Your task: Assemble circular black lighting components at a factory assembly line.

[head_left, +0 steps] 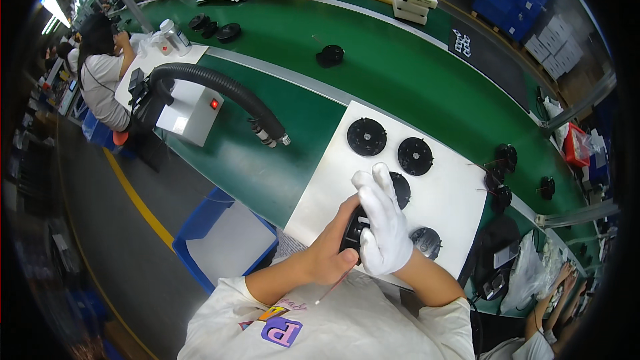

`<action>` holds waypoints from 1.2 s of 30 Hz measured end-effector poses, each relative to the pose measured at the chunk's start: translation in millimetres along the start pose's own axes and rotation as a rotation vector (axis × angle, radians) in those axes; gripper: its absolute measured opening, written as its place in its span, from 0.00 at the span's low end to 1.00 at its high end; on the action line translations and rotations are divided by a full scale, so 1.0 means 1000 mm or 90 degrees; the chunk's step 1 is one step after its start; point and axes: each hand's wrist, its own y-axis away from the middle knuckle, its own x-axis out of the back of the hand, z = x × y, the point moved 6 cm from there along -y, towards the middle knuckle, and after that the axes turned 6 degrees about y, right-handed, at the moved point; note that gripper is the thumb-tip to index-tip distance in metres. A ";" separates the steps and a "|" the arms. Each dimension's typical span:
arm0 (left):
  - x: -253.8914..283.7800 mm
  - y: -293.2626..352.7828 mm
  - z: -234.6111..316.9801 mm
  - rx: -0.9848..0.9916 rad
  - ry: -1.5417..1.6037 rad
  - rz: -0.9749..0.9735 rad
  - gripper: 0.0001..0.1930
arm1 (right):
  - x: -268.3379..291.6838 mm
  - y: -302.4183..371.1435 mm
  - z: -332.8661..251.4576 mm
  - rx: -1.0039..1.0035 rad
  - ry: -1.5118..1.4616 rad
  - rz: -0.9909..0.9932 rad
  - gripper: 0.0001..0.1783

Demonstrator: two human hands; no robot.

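Observation:
My bare left hand [327,250] grips a black round part [354,235] with a thin reddish wire [333,287] hanging from it. In a white glove, my right hand [385,227] lies against the part's right side, its fingers stretched out and its thumb across the part. The glove hides much of the part. Beneath both hands is a white board [320,190]. On it rest black discs: one [367,137] at the far left, another [415,156] to its right, a third [401,190] half hidden behind the glove, and a greyer disc [425,243] beside my right wrist.
A white box with a red switch [190,112] and a black flexible hose [227,80] stand at left. Along the green belt [400,87] lie black parts [329,56] and white foam blocks [415,1]. A blue bin [227,240] is below left. Co-workers [103,73] sit left and lower right.

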 end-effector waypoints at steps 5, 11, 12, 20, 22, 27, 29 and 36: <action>-0.002 -0.017 -0.031 -0.002 0.122 0.043 0.48 | -0.010 0.030 0.027 -0.079 0.100 0.135 0.33; 0.024 -0.080 -0.087 -0.024 0.135 0.144 0.32 | 0.018 -0.012 0.069 -0.186 0.382 -0.030 0.28; 0.024 -0.097 -0.087 -0.048 0.113 0.123 0.32 | 0.022 -0.011 0.090 -0.256 0.356 -0.058 0.26; 0.089 -0.142 -0.109 0.120 -0.674 0.220 0.38 | 0.103 -0.008 0.277 -0.413 0.755 -0.121 0.22; 0.095 -0.144 -0.116 0.190 -0.682 0.197 0.41 | 0.125 0.001 0.318 -0.478 0.770 -0.189 0.26; 0.101 -0.145 -0.124 0.208 -0.576 0.217 0.35 | 0.169 0.031 0.339 -0.570 0.768 -0.262 0.27; 0.115 -0.139 -0.124 0.172 -0.412 0.291 0.24 | 0.189 0.046 0.333 -0.389 0.872 -0.372 0.29; 0.117 -0.070 -0.104 0.167 0.452 0.281 0.28 | 0.231 0.145 0.276 -0.704 0.760 -0.660 0.32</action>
